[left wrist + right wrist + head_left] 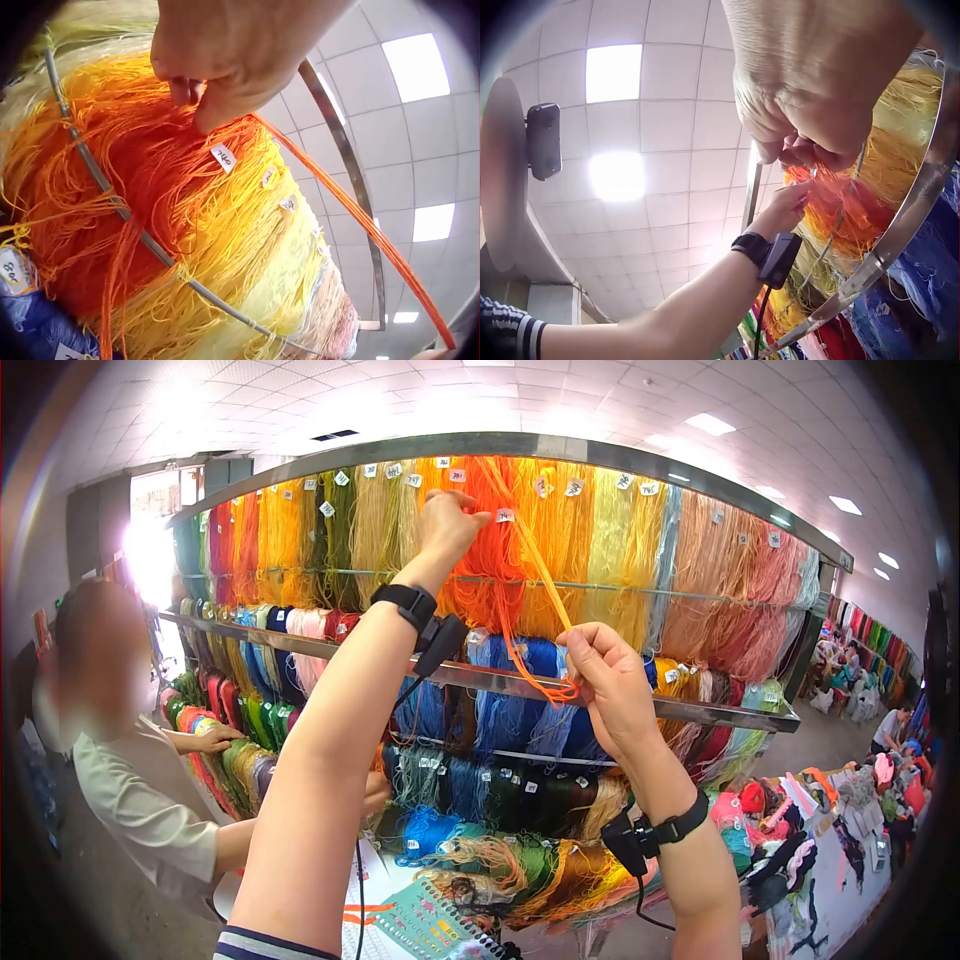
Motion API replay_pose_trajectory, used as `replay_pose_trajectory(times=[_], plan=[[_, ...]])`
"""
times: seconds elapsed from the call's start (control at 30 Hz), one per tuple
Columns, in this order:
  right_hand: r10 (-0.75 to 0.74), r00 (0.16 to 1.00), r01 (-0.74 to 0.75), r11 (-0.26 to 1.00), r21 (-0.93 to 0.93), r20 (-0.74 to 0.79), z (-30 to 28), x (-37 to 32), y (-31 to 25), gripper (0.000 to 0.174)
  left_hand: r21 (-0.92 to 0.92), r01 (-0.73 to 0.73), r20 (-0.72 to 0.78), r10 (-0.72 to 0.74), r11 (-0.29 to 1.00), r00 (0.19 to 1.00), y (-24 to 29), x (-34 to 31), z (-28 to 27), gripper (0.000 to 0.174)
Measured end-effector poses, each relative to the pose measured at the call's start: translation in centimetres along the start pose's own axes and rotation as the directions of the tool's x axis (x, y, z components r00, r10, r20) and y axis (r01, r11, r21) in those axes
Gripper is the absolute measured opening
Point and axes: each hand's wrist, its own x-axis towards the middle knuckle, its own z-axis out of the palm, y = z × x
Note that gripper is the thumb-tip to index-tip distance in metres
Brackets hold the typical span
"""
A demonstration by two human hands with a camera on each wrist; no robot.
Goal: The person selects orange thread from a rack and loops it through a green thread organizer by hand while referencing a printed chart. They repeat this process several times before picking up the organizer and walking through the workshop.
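Observation:
My left hand (450,525) is up at the top of the rack, at a red-orange hank of embroidery thread (488,565). Its fingers are curled and its thumb presses into the threads (161,176), pinching some of them. A paper tag (223,157) hangs just beside the thumb. Lower and to the right, my right hand (610,685) pinches a bundle of orange thread (545,585) between thumb and fingers. This bundle slants taut from the top of the rack down to the hand. A loose orange loop (548,690) hangs below those fingers.
Hanks of many colours fill the rack, divided by metal rails (600,695). At the left stands another person (145,790), a hand on the lower skeins. Below lie a spiral-bound colour card (435,920) and loose skeins (560,875). A table (830,890) with thread piles is at right.

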Motion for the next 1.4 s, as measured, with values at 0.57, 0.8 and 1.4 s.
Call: replay_pose_trajectory(times=[0.57, 0.8, 1.4], plan=[[0.486, 0.752, -0.55, 0.835, -0.017, -0.445, -12.7, -27.3, 5.3, 0.008, -0.498, 0.198, 0.322, -0.032, 0.844, 0.946, 0.5, -2.8, -4.9, 0.019], [0.129, 0.601, -0.46, 0.863, -0.209, -0.789, -25.9, -43.6, 3.8, 0.009, -0.654, 0.466, 0.6, 0.034, 0.595, 0.799, 3.7, -7.9, -7.9, 0.009], [0.165, 0.963, -0.236, 0.899, 0.37, 0.214, 0.2, -8.0, -2.8, 0.023, -0.612, 0.634, 0.787, 0.288, 0.472, 0.546, 11.7, -27.1, -17.0, 0.013]])
